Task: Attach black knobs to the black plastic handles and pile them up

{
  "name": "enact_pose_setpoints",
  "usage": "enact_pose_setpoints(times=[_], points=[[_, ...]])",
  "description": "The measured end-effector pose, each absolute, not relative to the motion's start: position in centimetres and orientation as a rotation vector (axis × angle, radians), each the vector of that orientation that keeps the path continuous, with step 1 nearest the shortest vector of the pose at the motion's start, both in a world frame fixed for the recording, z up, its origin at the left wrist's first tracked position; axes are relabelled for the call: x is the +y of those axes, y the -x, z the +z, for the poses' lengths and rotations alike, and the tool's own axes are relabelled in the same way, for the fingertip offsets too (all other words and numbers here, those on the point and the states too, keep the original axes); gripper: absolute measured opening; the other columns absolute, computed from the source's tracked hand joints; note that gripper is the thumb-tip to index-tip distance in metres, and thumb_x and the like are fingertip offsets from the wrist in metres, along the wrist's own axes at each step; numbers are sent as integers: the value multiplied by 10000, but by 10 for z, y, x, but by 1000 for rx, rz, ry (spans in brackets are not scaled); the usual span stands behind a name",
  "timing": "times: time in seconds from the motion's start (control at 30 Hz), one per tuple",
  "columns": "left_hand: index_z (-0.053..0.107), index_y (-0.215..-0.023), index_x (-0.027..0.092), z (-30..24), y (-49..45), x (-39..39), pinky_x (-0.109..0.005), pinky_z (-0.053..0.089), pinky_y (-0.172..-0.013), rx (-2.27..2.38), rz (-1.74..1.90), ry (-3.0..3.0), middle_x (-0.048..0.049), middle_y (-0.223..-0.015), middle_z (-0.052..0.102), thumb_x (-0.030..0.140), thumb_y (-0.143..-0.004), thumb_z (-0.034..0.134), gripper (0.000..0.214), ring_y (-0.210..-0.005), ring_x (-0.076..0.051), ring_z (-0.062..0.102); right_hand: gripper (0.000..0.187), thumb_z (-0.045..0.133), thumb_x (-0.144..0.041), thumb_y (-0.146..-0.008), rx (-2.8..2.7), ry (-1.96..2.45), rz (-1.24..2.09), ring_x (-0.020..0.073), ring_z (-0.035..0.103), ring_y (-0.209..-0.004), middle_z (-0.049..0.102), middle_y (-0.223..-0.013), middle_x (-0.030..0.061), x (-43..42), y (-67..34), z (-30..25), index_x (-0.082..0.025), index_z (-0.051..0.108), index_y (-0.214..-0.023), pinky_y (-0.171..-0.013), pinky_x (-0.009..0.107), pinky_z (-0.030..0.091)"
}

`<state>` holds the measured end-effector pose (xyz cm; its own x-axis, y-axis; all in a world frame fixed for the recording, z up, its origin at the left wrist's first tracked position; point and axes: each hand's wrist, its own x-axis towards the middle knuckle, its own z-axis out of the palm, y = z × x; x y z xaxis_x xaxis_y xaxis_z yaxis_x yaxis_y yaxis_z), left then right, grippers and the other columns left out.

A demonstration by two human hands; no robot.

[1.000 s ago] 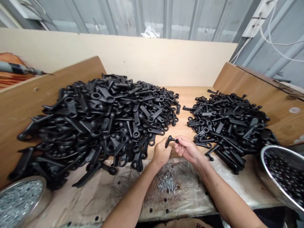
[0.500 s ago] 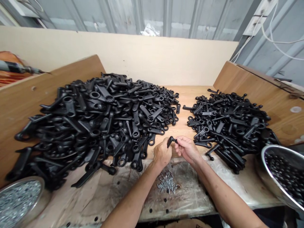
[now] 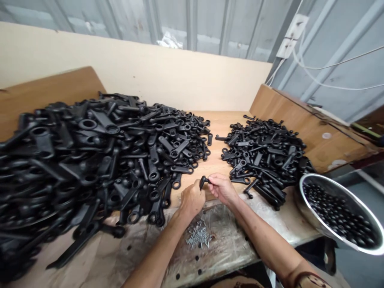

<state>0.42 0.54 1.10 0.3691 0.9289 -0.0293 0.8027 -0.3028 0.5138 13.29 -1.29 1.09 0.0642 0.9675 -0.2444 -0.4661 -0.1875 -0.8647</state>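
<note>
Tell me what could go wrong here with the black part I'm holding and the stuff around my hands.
The small black part is pinched between the left hand and right hand above the bench edge; a slip could drop it off the bench. The loose screws lie just under the forearms, so a sweep might scatter them. The steel bowl overhangs the bench corner by the right elbow and might tip if bumped.

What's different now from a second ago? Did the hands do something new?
Mostly the view swung right: the left-hand bowl slid out of sight and more of the steel bowl on the right shows. The left hand and right hand still pinch the same small black lever between them; nothing was let go or picked up. The two black piles and the little heap of screws stayed put.
</note>
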Motion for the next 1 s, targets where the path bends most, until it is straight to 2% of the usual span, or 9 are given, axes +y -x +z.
enact_pose_setpoints(times=[0.13,0.27,0.37,0.53,0.63,0.73,0.83,0.93,1.0], points=[[487,-1109,170,6,-6,4,-324,452,-711,1348,569,-2176,-89,-864,660,263,-830,385,311,-825,-227,627,193,631,-346,-670,-878,1117,1301,60,430,-370,538,-476,-36,-17,-132,27,-155,605,-650,-341,154,313],[277,-1314,170,11,0,3,-393,407,-905,1080,909,-2124,-127,-1184,531,416,-753,548,669,-1115,-245,499,162,553,-309,-759,-1199,1216,944,90,485,-497,544,-558,-30,-43,-148,58,-181,623,-691,-482,193,377],[182,-1358,186,18,8,9,-397,403,-909,1124,1137,-1987,-121,-1178,518,399,-728,594,783,-1089,-237,507,167,504,-290,-816,-1439,1410,523,114,519,-595,579,-636,-21,-70,-178,76,-203,637,-763,-568,210,374],[261,-1321,189,20,20,23,-316,464,-769,1140,1440,-1762,-91,-1062,561,340,-726,600,702,-913,-192,580,244,402,-276,-894,-1730,1967,-40,150,564,-698,638,-760,36,-86,-232,63,-199,620,-814,-646,230,365],[290,-1304,176,14,19,27,-298,473,-726,1143,1465,-1695,-85,-1010,573,339,-720,602,682,-865,-186,590,209,449,-278,-881,-1805,2181,-168,173,569,-777,646,-795,67,-79,-243,43,-185,616,-798,-673,234,364],[309,-1294,166,7,15,29,-293,476,-717,1147,1457,-1696,-79,-977,582,340,-707,611,683,-846,-182,589,166,523,-320,-844,-1812,2196,-167,184,556,-829,639,-825,66,-75,-242,34,-194,620,-797,-697,239,373],[343,-1276,156,5,17,31,-299,478,-743,1134,1483,-1690,-75,-953,594,347,-714,601,648,-838,-172,590,175,501,-325,-858,-1781,2129,-242,200,542,-891,628,-902,70,-100,-239,42,-206,623,-900,-747,269,392],[409,-1235,148,4,23,36,-311,478,-783,1149,1527,-1669,-83,-945,608,372,-740,567,566,-851,-171,597,220,521,-321,-839,-1555,1924,-693,226,538,-971,608,-1027,82,-162,-272,53,-219,612,-1012,-824,325,400],[481,-1171,136,2,27,40,-321,480,-801,1184,1536,-1666,-87,-924,623,387,-748,550,497,-858,-177,604,258,569,-324,-800,-1267,1941,-975,262,538,-998,609,-1025,118,-212,-319,54,-198,618,-1021,-873,378,374]])
